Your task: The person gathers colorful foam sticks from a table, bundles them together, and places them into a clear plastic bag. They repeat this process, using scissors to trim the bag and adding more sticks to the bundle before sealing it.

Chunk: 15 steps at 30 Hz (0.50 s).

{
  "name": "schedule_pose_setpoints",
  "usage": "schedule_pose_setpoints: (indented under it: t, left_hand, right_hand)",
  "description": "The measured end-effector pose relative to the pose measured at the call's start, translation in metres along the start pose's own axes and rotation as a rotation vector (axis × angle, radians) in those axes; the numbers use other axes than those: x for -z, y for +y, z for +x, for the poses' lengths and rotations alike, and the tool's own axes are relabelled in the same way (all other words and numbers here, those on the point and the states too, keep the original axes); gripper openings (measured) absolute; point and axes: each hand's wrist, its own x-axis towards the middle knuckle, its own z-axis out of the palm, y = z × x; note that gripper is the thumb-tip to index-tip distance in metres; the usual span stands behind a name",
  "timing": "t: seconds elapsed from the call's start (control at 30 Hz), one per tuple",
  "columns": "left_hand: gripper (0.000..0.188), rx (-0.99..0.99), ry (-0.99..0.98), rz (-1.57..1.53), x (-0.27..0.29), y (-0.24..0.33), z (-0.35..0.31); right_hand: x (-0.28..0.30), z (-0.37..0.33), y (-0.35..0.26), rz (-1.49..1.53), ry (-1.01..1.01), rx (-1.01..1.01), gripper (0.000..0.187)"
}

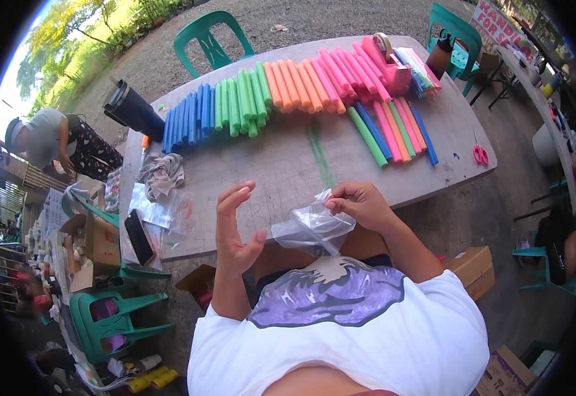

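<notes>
My right hand (365, 206) pinches the edge of a clear plastic bag (315, 228) between thumb and fingers, at the near edge of the table. The bag hangs crumpled over my lap and looks unfilled. My left hand (236, 228) is raised beside the bag with fingers spread, holding nothing. Beyond my hands, a long row of candles runs across the table: blue candles (189, 119), green candles (241, 102), orange candles (296, 86) and pink candles (350, 72). A smaller mixed-colour group of candles (393, 131) lies in front of the row's right end.
A pink tape dispenser (391, 69) and brown bottle (440, 56) stand at the table's (248, 168) far right; pink-handled scissors (480, 154) lie nearer. At left are a dark tumbler (133, 109), grey cloth (161, 175), plastic bags (156, 210) and a phone (139, 236). Someone bends at far left.
</notes>
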Motion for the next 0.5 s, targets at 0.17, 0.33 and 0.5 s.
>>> schedule_pose_setpoints:
  t: [0.17,0.33,0.5]
  left_hand:
    - [0.023,0.127,-0.487,0.067,-0.024,0.014,0.010]
    - [0.021,0.226,-0.536,0.130,-0.025,0.001,-0.001]
    - [0.024,-0.071,-0.514,-0.041,-0.025,0.011,-0.001]
  right_hand:
    - [-0.024,-0.007,-0.027,-0.311,-0.145,0.261,0.011]
    - [-0.017,-0.017,-0.030,-0.324,-0.071,0.220,0.012]
    - [-0.012,-0.021,-0.027,-0.494,-0.113,0.488,0.018]
